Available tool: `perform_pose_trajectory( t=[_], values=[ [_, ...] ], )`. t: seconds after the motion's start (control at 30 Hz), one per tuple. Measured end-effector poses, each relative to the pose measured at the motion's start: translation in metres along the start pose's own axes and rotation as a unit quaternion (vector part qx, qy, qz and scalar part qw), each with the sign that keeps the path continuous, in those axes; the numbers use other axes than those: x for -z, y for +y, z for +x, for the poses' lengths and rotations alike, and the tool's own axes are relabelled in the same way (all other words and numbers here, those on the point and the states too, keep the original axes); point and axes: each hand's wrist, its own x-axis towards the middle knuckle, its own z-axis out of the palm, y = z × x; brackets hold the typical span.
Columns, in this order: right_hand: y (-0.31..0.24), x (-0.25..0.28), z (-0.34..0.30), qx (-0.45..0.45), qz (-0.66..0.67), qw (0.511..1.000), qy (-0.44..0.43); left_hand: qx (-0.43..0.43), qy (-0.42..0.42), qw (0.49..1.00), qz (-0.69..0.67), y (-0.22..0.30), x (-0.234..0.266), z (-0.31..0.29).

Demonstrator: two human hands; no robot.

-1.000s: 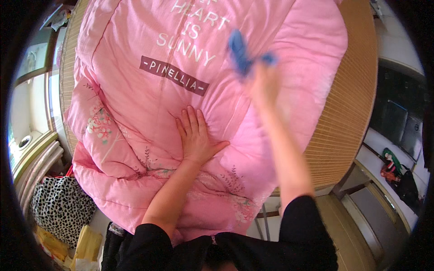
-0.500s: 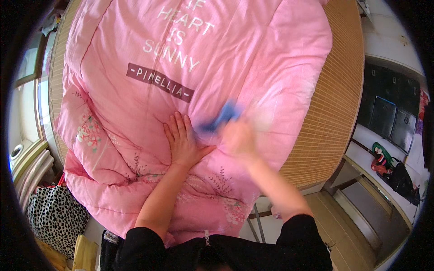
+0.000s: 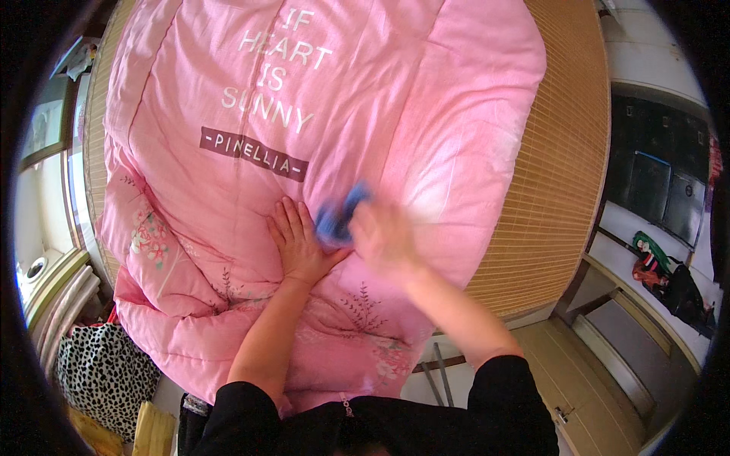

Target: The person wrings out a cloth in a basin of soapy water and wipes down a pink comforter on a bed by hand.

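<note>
A large pink quilt (image 3: 357, 106), printed with flowers, pale lettering and a dark band, lies spread before me. My left hand (image 3: 300, 247) rests flat on it, fingers spread and pointing away from me. Just to its right, my right hand (image 3: 384, 232) is closed round a blue hand tool (image 3: 340, 216) held low over the quilt. Motion smears both that hand and the tool, so its exact kind does not show. The tool's blue part is close beside my left fingers; whether it touches the fabric I cannot tell.
Under the quilt is a woven tan mat (image 3: 559, 182), bare along the right. A spotted black-and-white bag (image 3: 106, 380) stands at lower left, near a window. At far right are a dark panel (image 3: 658, 175) and a black bag (image 3: 688, 296); a wooden cabinet (image 3: 563, 380) stands at lower right.
My right hand with the blue tool has moved left and slightly nearer, closer to my left hand. The left hand stays flat on the quilt. The whole view has shifted slightly.
</note>
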Motion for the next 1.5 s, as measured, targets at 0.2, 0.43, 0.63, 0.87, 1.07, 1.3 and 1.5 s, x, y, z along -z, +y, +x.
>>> perform_pose_trajectory(
  t=[0.2,0.43,0.63,0.87,1.07,1.3,1.5],
  values=[
    [0.107,0.034,0.094,-0.131,-0.177,0.972,-0.082,-0.033,0.036,0.998,0.034,-0.001,-0.009,0.003],
    [0.123,0.078,0.074,-0.381,0.509,0.768,0.074,-0.028,0.053,0.998,0.014,-0.005,-0.013,0.002],
    [0.072,0.065,0.022,-0.422,0.511,0.718,0.212,-0.045,0.059,0.997,0.004,0.001,-0.009,0.003],
    [0.004,0.046,0.005,-0.019,-0.043,0.993,0.106,-0.063,0.083,0.993,-0.048,0.011,0.022,0.0],
    [-0.047,-0.011,-0.055,-0.081,0.025,0.995,0.049,-0.251,0.204,0.942,-0.093,0.009,0.073,0.089],
    [-0.032,-0.026,-0.003,0.162,-0.107,0.981,0.019,-0.199,0.201,0.959,-0.023,-0.028,0.04,0.128],
    [0.09,-0.018,0.131,-0.048,-0.219,0.97,0.089,-0.197,0.194,0.96,-0.031,-0.017,0.031,0.141]
  ],
)
